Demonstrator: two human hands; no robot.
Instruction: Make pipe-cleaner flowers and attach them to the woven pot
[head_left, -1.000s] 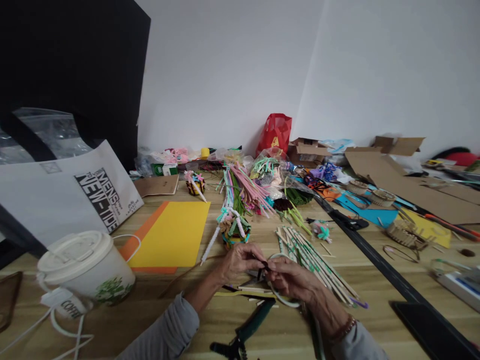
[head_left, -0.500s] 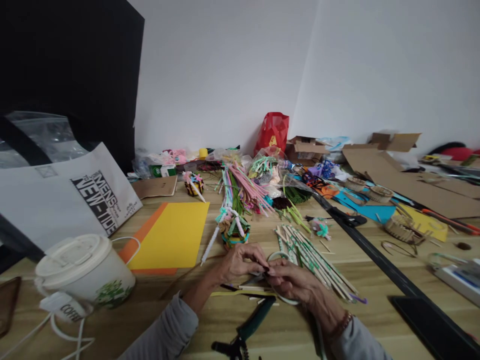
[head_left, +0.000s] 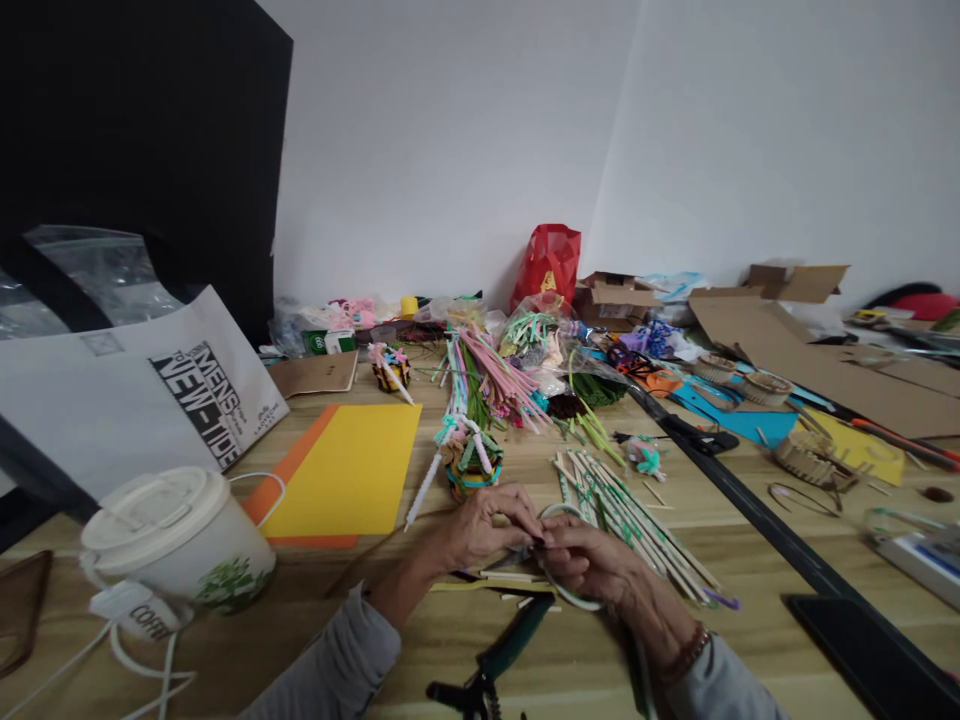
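My left hand [head_left: 491, 525] and my right hand [head_left: 592, 562] meet at the fingertips over the table's front middle. Both pinch something small and dark that I cannot make out. A pale green loop [head_left: 581, 600] passes beside and under my right hand. Just beyond my left hand stands a small woven basket [head_left: 472, 465] with twisted pipe-cleaner trim. Dark green-handled pliers [head_left: 514, 640] lie nearer to me, below the hands. Short pale sticks and a yellow strip [head_left: 480, 586] are under my hands. Green-and-white patterned sticks [head_left: 637, 525] lie to the right.
A lidded cup [head_left: 176, 540] and a white bag [head_left: 135, 400] stand at left, near yellow paper [head_left: 345, 470]. Pipe cleaners [head_left: 495, 375] are heaped at the back. On the right are a long black strip [head_left: 735, 485], a black slab [head_left: 862, 650] and woven pieces [head_left: 814, 462].
The whole view has shifted slightly, so things appear a little farther right. Both hands keep their pinch, with hardly any change in the fingers.
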